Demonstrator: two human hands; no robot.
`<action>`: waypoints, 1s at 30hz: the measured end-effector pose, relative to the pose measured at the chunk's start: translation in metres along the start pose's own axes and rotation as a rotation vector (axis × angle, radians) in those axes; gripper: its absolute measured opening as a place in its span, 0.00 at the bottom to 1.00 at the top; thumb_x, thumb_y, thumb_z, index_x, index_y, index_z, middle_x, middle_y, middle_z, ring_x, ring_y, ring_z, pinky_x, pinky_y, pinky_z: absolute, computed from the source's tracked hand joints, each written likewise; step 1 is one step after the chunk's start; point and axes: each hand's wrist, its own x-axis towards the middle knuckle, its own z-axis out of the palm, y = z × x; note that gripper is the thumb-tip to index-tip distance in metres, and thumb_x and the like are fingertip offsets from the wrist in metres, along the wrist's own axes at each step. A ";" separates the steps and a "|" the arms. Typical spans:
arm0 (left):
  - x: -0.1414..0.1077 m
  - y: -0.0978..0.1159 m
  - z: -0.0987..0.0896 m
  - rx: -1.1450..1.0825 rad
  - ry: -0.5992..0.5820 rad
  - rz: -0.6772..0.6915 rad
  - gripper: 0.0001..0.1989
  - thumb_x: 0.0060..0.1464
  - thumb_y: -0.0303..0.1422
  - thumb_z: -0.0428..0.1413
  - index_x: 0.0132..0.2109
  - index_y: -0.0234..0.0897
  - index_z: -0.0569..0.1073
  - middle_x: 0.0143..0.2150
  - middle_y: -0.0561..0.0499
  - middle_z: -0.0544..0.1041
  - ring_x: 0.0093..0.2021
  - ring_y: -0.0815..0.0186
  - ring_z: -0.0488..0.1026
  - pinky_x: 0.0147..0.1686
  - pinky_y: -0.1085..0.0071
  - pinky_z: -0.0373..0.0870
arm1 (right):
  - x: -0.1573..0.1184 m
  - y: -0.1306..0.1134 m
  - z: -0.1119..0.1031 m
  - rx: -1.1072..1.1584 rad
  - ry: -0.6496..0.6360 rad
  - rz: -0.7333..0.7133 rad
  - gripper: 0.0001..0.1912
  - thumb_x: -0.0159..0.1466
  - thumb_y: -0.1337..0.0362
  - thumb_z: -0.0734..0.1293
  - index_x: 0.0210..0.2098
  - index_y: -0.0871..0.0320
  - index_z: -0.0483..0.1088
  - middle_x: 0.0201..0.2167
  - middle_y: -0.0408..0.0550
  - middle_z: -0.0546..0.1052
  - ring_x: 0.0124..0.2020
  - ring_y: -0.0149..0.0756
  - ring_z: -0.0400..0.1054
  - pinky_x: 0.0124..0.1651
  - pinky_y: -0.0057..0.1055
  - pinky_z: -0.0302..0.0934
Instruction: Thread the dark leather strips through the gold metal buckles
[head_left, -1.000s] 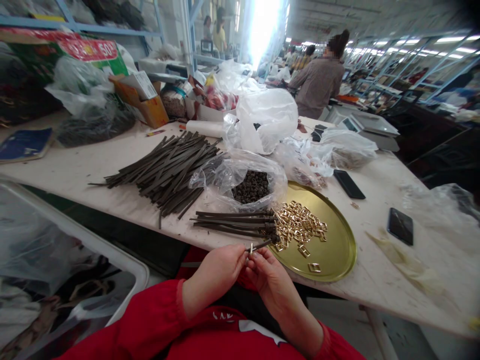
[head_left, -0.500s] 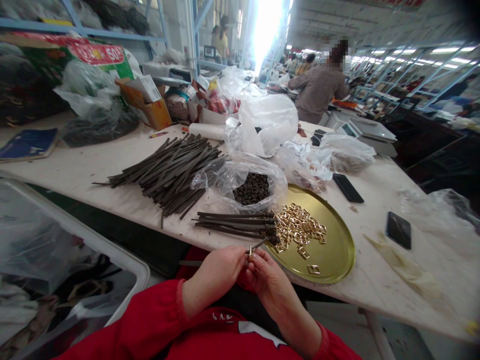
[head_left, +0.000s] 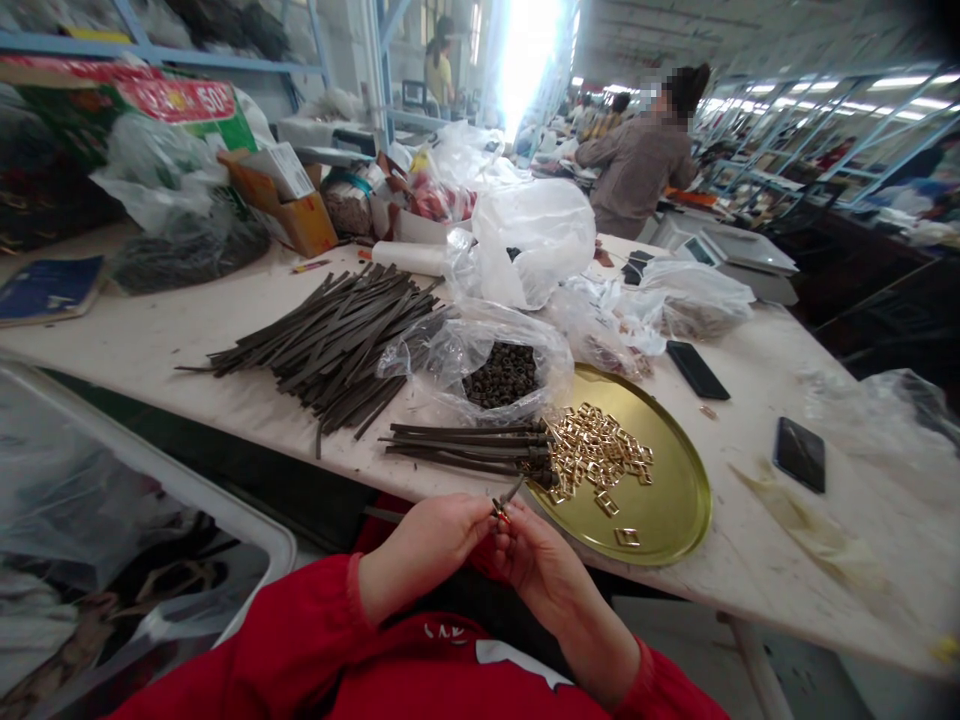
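My left hand (head_left: 435, 545) is closed at the table's front edge, pinching a dark narrow strap (head_left: 513, 491) whose end sticks up past the fingertips. Opposite it, my right hand (head_left: 546, 562) has thumb and fingers closed on a small gold buckle (head_left: 502, 513) around the strap. The fingertips partly hide the buckle. Just beyond my hands, a bundle of straps fitted with buckles (head_left: 457, 440) rests with its buckle ends at a gold tray (head_left: 679, 480). Loose gold buckles (head_left: 600, 450) are heaped on that tray. Behind sits an open clear bag of small dark loops (head_left: 504, 376).
A large pile of loose dark straps (head_left: 337, 340) covers the table's left middle. Two phones (head_left: 697, 370) lie to the right. Plastic bags (head_left: 532, 240) and a scale (head_left: 720, 250) stand farther back. A white bin (head_left: 281, 545) is at lower left. Another person (head_left: 637, 165) stands beyond the table.
The buckle between my fingertips has turned from upright to more tilted. My hands have barely moved, and the view has shifted slightly.
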 end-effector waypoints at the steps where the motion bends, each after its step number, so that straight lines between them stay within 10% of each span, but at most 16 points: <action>1: 0.000 0.001 -0.001 -0.027 -0.009 -0.001 0.15 0.61 0.34 0.41 0.37 0.38 0.71 0.34 0.51 0.76 0.33 0.67 0.70 0.33 0.75 0.62 | 0.000 0.000 0.000 -0.008 -0.012 -0.012 0.14 0.48 0.66 0.74 0.32 0.58 0.67 0.19 0.36 0.72 0.17 0.20 0.64 0.21 0.16 0.60; 20: -0.003 0.015 -0.004 -0.350 0.018 -0.094 0.13 0.60 0.35 0.43 0.32 0.35 0.66 0.29 0.52 0.71 0.29 0.69 0.66 0.28 0.75 0.59 | -0.007 0.008 0.002 -0.333 -0.007 -0.363 0.11 0.52 0.59 0.71 0.29 0.57 0.67 0.18 0.35 0.66 0.17 0.22 0.55 0.20 0.20 0.50; 30: -0.005 0.019 -0.006 -0.405 0.009 -0.108 0.16 0.60 0.35 0.41 0.29 0.35 0.67 0.27 0.53 0.71 0.28 0.69 0.66 0.27 0.76 0.59 | -0.013 0.003 0.004 -0.247 -0.109 -0.234 0.09 0.52 0.61 0.70 0.31 0.57 0.69 0.23 0.38 0.71 0.22 0.25 0.61 0.26 0.21 0.56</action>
